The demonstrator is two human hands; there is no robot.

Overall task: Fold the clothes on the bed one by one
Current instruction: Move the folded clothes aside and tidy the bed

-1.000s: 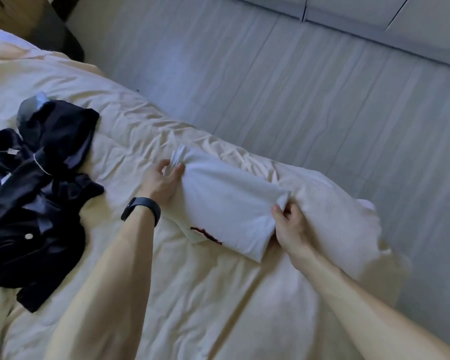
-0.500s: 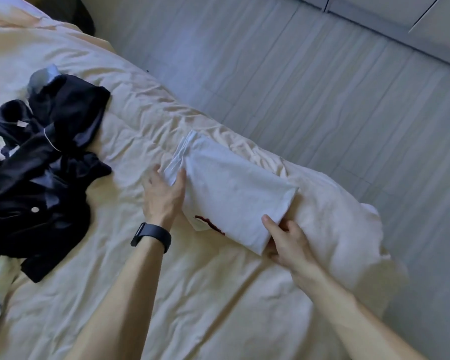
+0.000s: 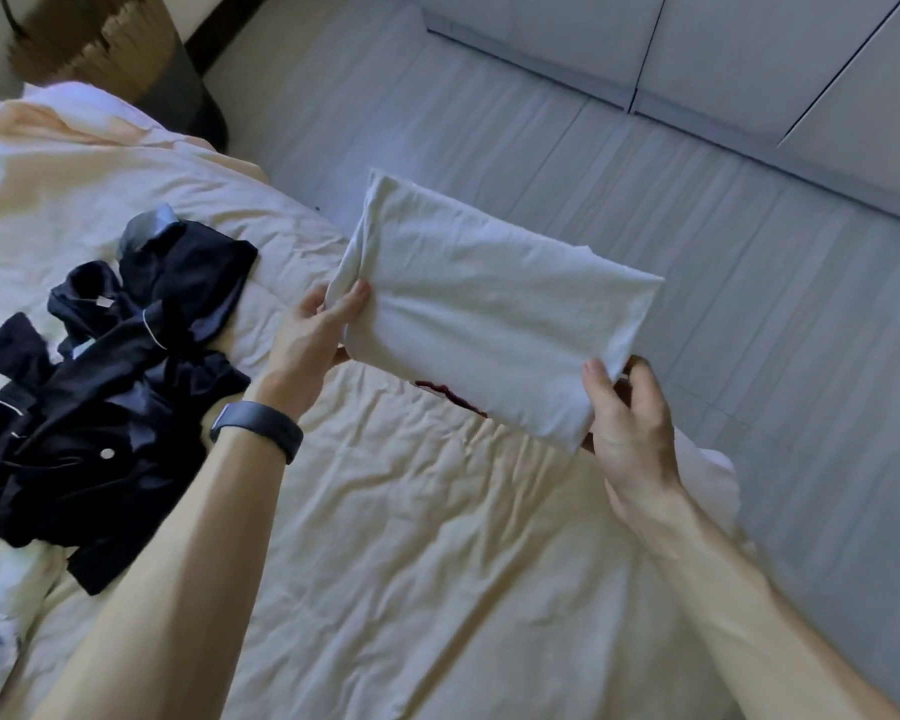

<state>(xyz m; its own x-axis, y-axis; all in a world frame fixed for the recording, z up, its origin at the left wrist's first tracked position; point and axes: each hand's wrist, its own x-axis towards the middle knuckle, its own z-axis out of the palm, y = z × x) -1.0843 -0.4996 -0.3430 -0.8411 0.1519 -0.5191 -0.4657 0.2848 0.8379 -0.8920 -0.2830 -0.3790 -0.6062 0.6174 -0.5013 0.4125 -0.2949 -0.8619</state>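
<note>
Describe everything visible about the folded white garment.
The white garment is lightly creased cloth folded into a rectangle, a dark red mark showing at its lower edge. It is held tilted above the bed: the left hand pinches its layered left end, the right hand grips its lower right corner.

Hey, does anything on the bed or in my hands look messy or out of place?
The dark clothes lie in a crumpled, unfolded heap on the left of the bed. The white folded garment, held by the left hand and right hand, looks neat, except a dark red patch peeks out under its lower edge.
</note>
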